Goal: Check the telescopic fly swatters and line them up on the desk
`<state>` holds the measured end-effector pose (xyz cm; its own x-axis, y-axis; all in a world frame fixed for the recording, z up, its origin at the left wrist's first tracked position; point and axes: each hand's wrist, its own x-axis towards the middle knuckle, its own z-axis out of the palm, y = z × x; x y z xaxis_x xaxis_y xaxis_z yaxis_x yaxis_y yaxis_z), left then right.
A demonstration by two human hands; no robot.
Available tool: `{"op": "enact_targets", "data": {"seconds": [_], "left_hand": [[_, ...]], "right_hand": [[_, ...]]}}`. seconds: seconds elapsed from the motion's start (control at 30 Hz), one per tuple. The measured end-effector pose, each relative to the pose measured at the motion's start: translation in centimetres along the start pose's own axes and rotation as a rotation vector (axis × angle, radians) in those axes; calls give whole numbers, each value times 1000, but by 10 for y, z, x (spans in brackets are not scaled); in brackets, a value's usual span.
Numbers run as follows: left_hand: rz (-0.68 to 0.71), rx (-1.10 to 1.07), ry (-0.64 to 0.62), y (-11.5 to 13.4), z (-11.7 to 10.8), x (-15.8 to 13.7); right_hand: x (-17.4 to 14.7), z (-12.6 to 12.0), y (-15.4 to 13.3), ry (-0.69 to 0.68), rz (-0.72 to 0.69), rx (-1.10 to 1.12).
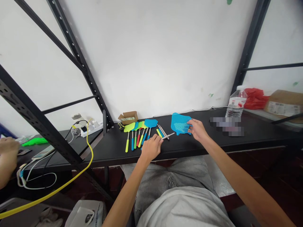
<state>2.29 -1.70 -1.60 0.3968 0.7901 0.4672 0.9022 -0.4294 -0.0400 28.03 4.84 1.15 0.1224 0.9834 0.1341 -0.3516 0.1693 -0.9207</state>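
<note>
My right hand (198,129) pinches the right edge of a blue fly swatter head (180,123), a perforated panel with a short stub at its lower edge. Closed around a thin metal rod (168,136) is my left hand (151,147); the rod's free tip points right, toward the stub, with a small gap between. Left of that hand lies a row of fly swatters (137,134) with green, yellow, red and blue handles. Behind the rod, loose handles (160,133) and more metal rods (163,130) rest on the black table (194,144).
An open cardboard box (128,118) and a yellow-black tape measure (121,126) sit at the back. On the right stands a water bottle (236,102) near a blurred patch. A yellow cable (91,148) hangs by the left rack post; another person's hand (8,154) is far left.
</note>
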Motion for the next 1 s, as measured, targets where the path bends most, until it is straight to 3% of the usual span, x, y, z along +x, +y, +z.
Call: {"op": "enact_targets", "data": {"seconds": [0.33, 0.63, 1.0], "left_hand": [[13, 15, 19, 0, -1, 0], [-4, 14, 10, 1, -1, 0], [5, 18, 14, 1, -1, 0]], "right_hand": [[3, 0, 5, 41, 45, 108], [2, 1, 5, -39, 16, 41], [-2, 4, 3, -44, 64, 128]]}}
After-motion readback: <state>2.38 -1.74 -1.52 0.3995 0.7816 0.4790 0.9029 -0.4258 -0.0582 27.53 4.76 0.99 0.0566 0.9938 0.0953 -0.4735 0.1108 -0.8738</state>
